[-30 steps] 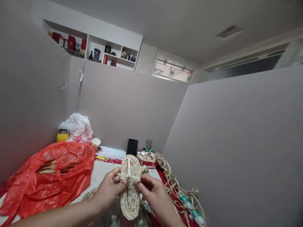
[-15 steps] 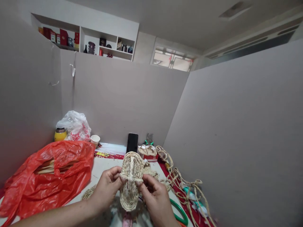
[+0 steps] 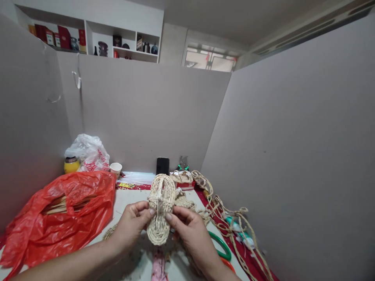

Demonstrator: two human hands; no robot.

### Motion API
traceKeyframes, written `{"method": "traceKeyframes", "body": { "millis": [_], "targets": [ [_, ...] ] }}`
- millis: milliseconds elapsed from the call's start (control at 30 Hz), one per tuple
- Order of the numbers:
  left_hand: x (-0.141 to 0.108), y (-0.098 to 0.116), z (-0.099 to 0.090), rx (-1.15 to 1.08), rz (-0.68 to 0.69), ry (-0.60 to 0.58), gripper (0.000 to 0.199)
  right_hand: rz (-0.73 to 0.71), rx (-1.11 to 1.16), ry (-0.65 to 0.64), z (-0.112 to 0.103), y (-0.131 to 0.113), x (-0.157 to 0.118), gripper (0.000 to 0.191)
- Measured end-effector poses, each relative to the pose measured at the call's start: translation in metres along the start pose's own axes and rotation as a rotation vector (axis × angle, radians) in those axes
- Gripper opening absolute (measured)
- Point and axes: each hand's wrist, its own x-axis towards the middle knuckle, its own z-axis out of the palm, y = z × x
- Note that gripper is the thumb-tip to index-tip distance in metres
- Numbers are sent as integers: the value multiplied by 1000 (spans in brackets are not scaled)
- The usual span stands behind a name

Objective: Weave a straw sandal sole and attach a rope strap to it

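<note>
My left hand (image 3: pixel 131 223) + right hand (image 3: pixel 193 229) = 2. Braided piece (image 3: pixel 160 210) I'm holding: 1. Bags: 2 (red bag (image 3: pixel 70 238), white bag (image 3: pixel 89 151)). Yellow jar (image 3: pixel 71 167): 1. White cup (image 3: pixel 116 168): 1. Black phone (image 3: pixel 162 166): 1. Pliers (image 3: pixel 183 162): 1 pair. Pale strips (image 3: pixel 57 206): can't count.

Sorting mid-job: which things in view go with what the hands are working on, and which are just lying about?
Likely with the job:
woven slipper-shaped piece, held by left hand and right hand
braided cord, probably
green-handled pliers, possibly

Apparently just lying about:
black phone
white paper cup
yellow jar
white plastic bag
</note>
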Motion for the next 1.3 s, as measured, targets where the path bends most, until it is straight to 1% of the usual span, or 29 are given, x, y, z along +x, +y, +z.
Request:
{"method": "traceKeyframes", "body": {
  "millis": [67, 133, 233, 333, 400, 500, 567, 600, 700, 767, 867, 967, 1100, 1300],
  "targets": [
    [1, -2, -1, 14, 19, 34, 35, 21, 2, -16, 1, -2, -1, 29],
    [1, -2, 0, 29, 25, 51, 35, 1, -4, -25, 1, -2, -1, 28],
    [-1, 3, 3, 57, 21, 40, 37, -15, 2, -23, -1, -1, 0, 28],
    [-3, 18, 3, 143, 2, -6, 38, 8, 36, -21, -3, -2, 2, 32],
    [0, 33, -3, 260, 6, -19, 39, 3, 47, -17, -5, -3, 3, 34],
    [8, 56, -24, 542, 83, -5, 44, -3, 50, -3, -6, -5, 5, 34],
    [13, 65, -45, 876, 117, 17, 42, 8, 58, 5, -7, -5, 6, 34],
    [15, 66, -56, 1059, 103, 30, 42, 16, 62, 4, -7, -5, 6, 34],
    [13, 59, -86, 1234, -6, 77, 39, 37, 78, 4, -7, -4, 5, 34],
    [8, 50, -100, 1288, -79, 98, 34, 44, 93, 7, -7, -5, 4, 33],
    [2, 37, -109, 1339, -162, 103, 28, 45, 93, -10, -7, -3, 2, 33],
    [2, 31, -110, 1323, -201, 70, 26, 59, 69, -14, -8, 2, 2, 34],
    [5, 28, -108, 1242, -220, 29, 28, 56, 68, -42, -7, 9, 3, 32],
    [4, 24, -104, 1070, -278, 11, 20, 72, 86, -65, -4, 6, 1, 31]
  ]
}}
